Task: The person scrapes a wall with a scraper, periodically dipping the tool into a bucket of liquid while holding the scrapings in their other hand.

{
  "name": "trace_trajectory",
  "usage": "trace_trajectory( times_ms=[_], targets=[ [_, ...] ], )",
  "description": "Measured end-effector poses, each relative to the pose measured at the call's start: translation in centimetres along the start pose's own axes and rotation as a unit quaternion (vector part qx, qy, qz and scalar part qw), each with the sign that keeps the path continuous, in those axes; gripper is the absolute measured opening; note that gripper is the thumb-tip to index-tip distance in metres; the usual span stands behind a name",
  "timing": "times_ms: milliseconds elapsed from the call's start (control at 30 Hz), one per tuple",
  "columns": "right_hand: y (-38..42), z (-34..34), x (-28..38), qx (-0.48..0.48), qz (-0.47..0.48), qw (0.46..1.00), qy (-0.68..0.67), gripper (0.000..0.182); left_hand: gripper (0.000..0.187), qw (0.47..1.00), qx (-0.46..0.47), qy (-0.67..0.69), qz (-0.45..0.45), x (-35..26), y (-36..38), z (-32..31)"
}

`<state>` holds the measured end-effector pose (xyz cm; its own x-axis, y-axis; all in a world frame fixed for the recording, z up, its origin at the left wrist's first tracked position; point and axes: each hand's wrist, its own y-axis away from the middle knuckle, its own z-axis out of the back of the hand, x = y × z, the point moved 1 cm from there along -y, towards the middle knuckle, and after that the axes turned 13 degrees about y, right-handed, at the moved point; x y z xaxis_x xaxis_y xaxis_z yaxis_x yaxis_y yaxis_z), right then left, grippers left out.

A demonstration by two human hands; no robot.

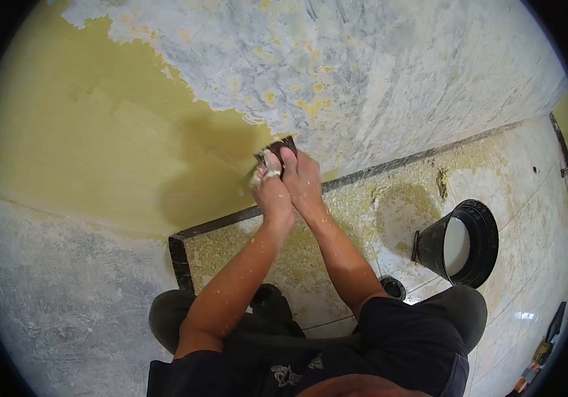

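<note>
Both my hands are together against the wall, low down where yellow paint meets the scraped grey-white surface. My left hand is closed round a dark flat scraper, and white residue coats its fingers. Pressed close beside it, my right hand grips the same scraper, thumb laid along it. The scraper's edge lies at the ragged border of the paint. Its handle, if it has one, is hidden by my fingers.
To the right on the tiled floor stands a black bucket with whitish liquid inside. A small dark round container sits near my knee. Paint flakes cover the floor along the dark baseboard. Several tools lie at far right.
</note>
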<state>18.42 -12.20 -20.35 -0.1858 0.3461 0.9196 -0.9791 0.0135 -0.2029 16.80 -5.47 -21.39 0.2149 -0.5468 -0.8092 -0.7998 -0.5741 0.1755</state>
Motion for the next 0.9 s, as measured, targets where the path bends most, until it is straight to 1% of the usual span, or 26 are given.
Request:
trace_trajectory(
  times_ms=[33,100,133,167,200,233,267,300,333,400,467,533,567,633,700,767,833,900],
  targets=[
    [0.0,-0.3,0.2,0.003,-0.006,1.0,0.001,0.039,0.024,0.999,0.026,0.022,-0.024,-0.2,-0.1,0.2],
    [-0.3,-0.7,0.8,0.008,-0.005,0.998,-0.058,0.039,0.024,0.999,0.025,0.021,-0.015,-0.6,-0.1,0.3],
    [-0.2,-0.7,0.7,0.005,-0.003,0.998,-0.057,0.039,0.023,0.999,0.028,0.027,-0.013,-0.9,0.0,-0.1],
    [-0.1,-0.8,0.1,-0.008,0.002,1.0,-0.005,0.04,0.023,0.999,0.025,0.014,-0.031,-0.6,-0.2,0.2],
    [0.2,-1.0,-0.5,-0.021,0.004,0.999,0.046,0.04,0.023,0.999,0.026,0.015,-0.031,-0.4,0.2,0.3],
    [0.4,-0.9,-1.3,-0.024,0.006,0.999,0.046,0.04,0.023,0.998,0.009,-0.058,-0.03,-0.2,0.7,0.2],
    [0.6,-0.7,-2.0,0.002,-0.029,0.999,0.013,0.042,0.023,0.991,-0.007,-0.13,-0.032,-0.1,1.3,-0.1],
    [0.7,-0.7,-2.7,0.029,-0.066,0.997,-0.021,0.045,0.031,0.984,-0.041,-0.168,-0.051,0.0,2.0,-0.5],
    [0.6,-0.7,-2.8,0.03,-0.067,0.997,-0.023,0.045,0.031,0.983,-0.041,-0.17,-0.052,0.1,1.8,-0.3],
    [0.7,-0.5,-3.0,0.057,-0.066,0.994,-0.072,0.047,0.031,0.988,-0.017,-0.146,-0.042,0.5,1.9,0.1],
    [0.6,-0.6,-2.5,0.046,-0.061,0.994,-0.073,0.048,0.03,0.992,-0.02,-0.117,-0.04,-0.1,2.1,-0.5],
    [0.3,-1.1,-2.1,0.039,-0.055,0.995,-0.076,0.048,0.024,0.986,-0.018,-0.152,-0.07,-0.7,1.8,-0.5],
    [0.0,-1.3,-2.0,0.038,-0.042,0.995,-0.076,0.049,0.024,0.986,-0.02,-0.153,-0.07,-1.1,1.8,-0.6],
    [-0.3,-2.3,-2.4,0.036,-0.03,0.996,-0.077,0.049,0.024,0.992,-0.008,-0.108,-0.07,-1.9,1.9,-1.0],
    [-0.3,-3.9,-3.7,-0.006,-0.03,0.997,-0.071,0.051,0.027,0.99,-0.005,-0.109,-0.086,-1.6,1.3,-0.4],
    [0.2,-2.7,-3.2,0.009,-0.031,0.997,-0.07,0.052,0.03,0.989,0.001,-0.106,-0.101,-1.2,1.3,-0.3],
    [0.4,-1.7,-2.4,0.02,-0.026,0.997,-0.07,0.052,0.023,0.979,-0.024,-0.188,-0.078,-0.9,1.7,-0.4],
    [1.0,-1.4,-1.9,0.025,-0.065,0.989,-0.133,0.052,0.024,0.981,-0.028,-0.179,-0.075,-0.7,1.8,-0.3]
  ],
)
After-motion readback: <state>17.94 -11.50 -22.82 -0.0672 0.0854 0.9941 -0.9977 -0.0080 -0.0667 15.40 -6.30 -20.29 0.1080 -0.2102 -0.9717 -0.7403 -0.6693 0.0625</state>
